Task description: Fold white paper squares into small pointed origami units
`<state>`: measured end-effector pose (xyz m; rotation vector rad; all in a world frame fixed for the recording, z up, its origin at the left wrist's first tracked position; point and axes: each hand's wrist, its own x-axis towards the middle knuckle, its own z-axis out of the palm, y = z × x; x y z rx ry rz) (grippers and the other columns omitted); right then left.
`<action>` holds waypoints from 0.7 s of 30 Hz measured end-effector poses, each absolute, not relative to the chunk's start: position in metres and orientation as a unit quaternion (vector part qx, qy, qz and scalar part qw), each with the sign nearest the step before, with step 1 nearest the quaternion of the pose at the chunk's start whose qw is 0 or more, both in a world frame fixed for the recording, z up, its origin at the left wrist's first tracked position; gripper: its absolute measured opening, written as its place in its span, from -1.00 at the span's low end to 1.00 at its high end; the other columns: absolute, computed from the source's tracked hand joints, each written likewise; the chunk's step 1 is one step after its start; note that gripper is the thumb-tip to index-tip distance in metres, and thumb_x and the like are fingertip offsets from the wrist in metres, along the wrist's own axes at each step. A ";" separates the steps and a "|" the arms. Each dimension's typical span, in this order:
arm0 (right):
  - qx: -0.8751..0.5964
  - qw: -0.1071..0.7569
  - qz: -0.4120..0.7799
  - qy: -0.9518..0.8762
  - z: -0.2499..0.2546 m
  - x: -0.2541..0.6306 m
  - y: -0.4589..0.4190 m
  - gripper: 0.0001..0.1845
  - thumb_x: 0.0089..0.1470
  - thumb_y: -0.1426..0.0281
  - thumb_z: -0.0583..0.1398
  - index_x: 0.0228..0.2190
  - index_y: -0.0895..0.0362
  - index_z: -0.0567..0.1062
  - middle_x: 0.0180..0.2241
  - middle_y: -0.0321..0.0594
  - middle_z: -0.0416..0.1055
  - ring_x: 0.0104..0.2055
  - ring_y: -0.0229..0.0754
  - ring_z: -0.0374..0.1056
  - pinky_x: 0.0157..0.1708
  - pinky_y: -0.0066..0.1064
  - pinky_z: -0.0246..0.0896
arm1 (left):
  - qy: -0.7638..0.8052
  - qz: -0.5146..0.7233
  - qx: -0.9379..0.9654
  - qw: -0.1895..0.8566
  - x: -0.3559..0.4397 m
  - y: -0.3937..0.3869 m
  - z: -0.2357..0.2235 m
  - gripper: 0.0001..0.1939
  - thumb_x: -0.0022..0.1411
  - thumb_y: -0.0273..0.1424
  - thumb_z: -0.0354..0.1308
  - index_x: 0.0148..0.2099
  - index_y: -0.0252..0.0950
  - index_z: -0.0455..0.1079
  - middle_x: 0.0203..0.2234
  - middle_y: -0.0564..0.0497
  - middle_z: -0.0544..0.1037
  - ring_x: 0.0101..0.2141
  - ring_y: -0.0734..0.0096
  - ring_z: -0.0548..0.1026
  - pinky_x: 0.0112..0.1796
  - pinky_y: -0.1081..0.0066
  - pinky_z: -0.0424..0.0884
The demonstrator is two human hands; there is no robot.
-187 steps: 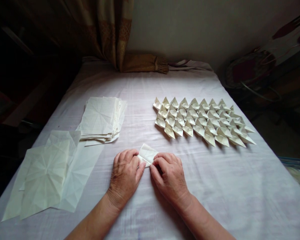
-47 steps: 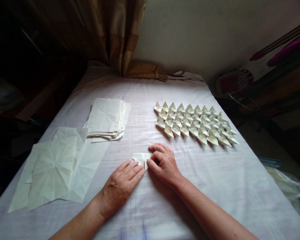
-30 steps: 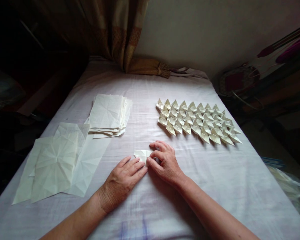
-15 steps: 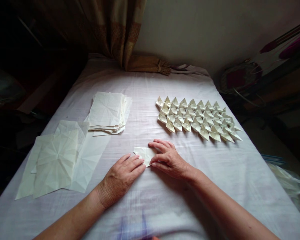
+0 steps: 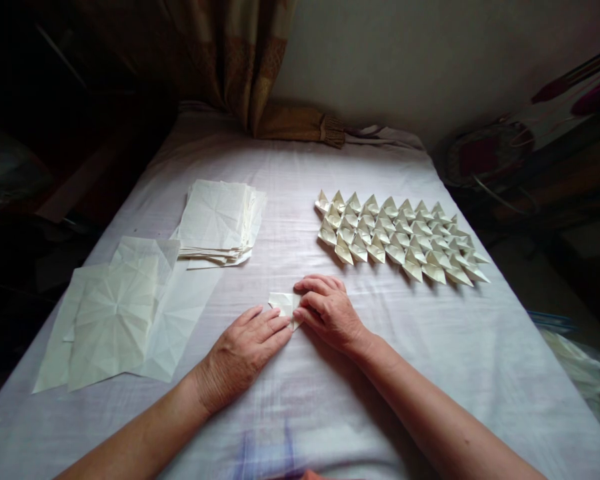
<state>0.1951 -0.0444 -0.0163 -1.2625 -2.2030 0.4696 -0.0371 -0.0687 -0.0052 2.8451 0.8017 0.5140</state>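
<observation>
A small folded piece of off-white paper (image 5: 282, 302) lies on the sheet-covered surface between my hands. My left hand (image 5: 247, 347) rests flat over its lower left corner, the fingertips pressing on it. Over its right part bends my right hand (image 5: 327, 310), with thumb and fingers drawn in on the paper and covering that end. Behind my right hand stand rows of folded pointed paper pieces (image 5: 395, 230). A stack of creased paper sheets (image 5: 215, 217) lies behind my left hand, and several loose creased sheets (image 5: 115, 313) overlap at the left.
A pale bedsheet (image 5: 280, 160) covers the surface. A brown patterned curtain (image 5: 240, 67) hangs onto its far edge. At the right, below the surface, lies a plastic bag (image 5: 583, 367). A round dark object with a red centre (image 5: 485, 157) stands by the wall.
My right hand has shifted slightly left over the folded paper, with its fingers drawn closer together, hiding more of it. My left hand stays in place.
</observation>
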 end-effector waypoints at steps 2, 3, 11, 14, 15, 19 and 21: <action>-0.483 0.273 0.174 -0.814 -0.017 0.195 -0.044 -0.86 0.10 0.35 0.29 -0.48 0.07 0.47 -0.12 -0.19 0.52 0.04 -0.04 0.32 0.04 -0.14 0.07 | 0.267 0.175 0.945 0.066 -0.037 -0.069 -0.005 -0.62 0.43 -0.52 -0.19 0.09 -0.30 0.41 0.03 -0.06 0.53 0.09 0.26 0.41 0.13 0.16 0.30; -0.489 0.271 0.173 -0.811 -0.018 0.195 -0.044 -0.84 0.08 0.33 0.30 -0.49 0.07 0.47 -0.12 -0.19 0.52 0.05 -0.03 0.32 0.04 -0.14 0.07 | 0.269 0.176 0.945 0.063 -0.036 -0.069 -0.005 -0.62 0.43 -0.52 -0.18 0.10 -0.29 0.41 0.03 -0.06 0.53 0.09 0.26 0.41 0.13 0.16 0.30; -0.492 0.267 0.171 -0.811 -0.016 0.206 -0.047 -0.87 0.11 0.34 0.26 -0.46 0.06 0.48 -0.09 -0.17 0.51 0.09 0.00 0.30 0.06 -0.10 0.09 | 0.271 0.178 0.945 0.042 -0.035 -0.070 -0.006 -0.62 0.42 -0.54 -0.16 0.11 -0.30 0.41 0.00 -0.07 0.55 0.06 0.24 0.44 0.11 0.15 0.31; -0.475 0.265 0.193 -0.816 -0.013 0.210 -0.049 -0.93 0.13 0.39 0.21 -0.41 0.06 0.49 -0.03 -0.15 0.48 0.16 0.00 0.24 0.12 -0.08 0.06 | 0.272 0.180 0.945 0.039 -0.035 -0.070 -0.007 -0.62 0.42 -0.54 -0.17 0.11 -0.30 0.40 0.00 -0.07 0.55 0.06 0.24 0.44 0.10 0.15 0.32; -0.477 0.267 0.194 -0.814 -0.013 0.210 -0.049 -0.92 0.13 0.39 0.21 -0.42 0.06 0.48 -0.03 -0.15 0.48 0.16 0.00 0.24 0.12 -0.07 0.06 | 0.271 0.181 0.945 0.038 -0.035 -0.070 -0.007 -0.62 0.42 -0.54 -0.17 0.11 -0.30 0.40 0.00 -0.07 0.55 0.06 0.24 0.44 0.10 0.15 0.32; -0.512 0.272 0.186 -0.793 -0.014 0.204 -0.049 -0.89 0.08 0.39 0.25 -0.48 0.07 0.46 -0.06 -0.15 0.49 0.14 0.03 0.26 0.11 -0.04 0.05 | 0.268 0.174 0.947 0.037 -0.035 -0.070 -0.007 -0.63 0.42 -0.53 -0.14 0.12 -0.31 0.39 0.01 -0.09 0.54 0.07 0.23 0.43 0.10 0.15 0.32; -0.524 0.271 0.188 -0.785 -0.014 0.200 -0.049 -0.89 0.05 0.39 0.26 -0.49 0.07 0.46 -0.06 -0.15 0.49 0.14 0.04 0.26 0.10 -0.03 0.04 | 0.266 0.170 0.948 0.036 -0.035 -0.070 -0.008 -0.62 0.41 -0.54 -0.15 0.14 -0.32 0.38 0.01 -0.10 0.54 0.07 0.22 0.43 0.10 0.14 0.33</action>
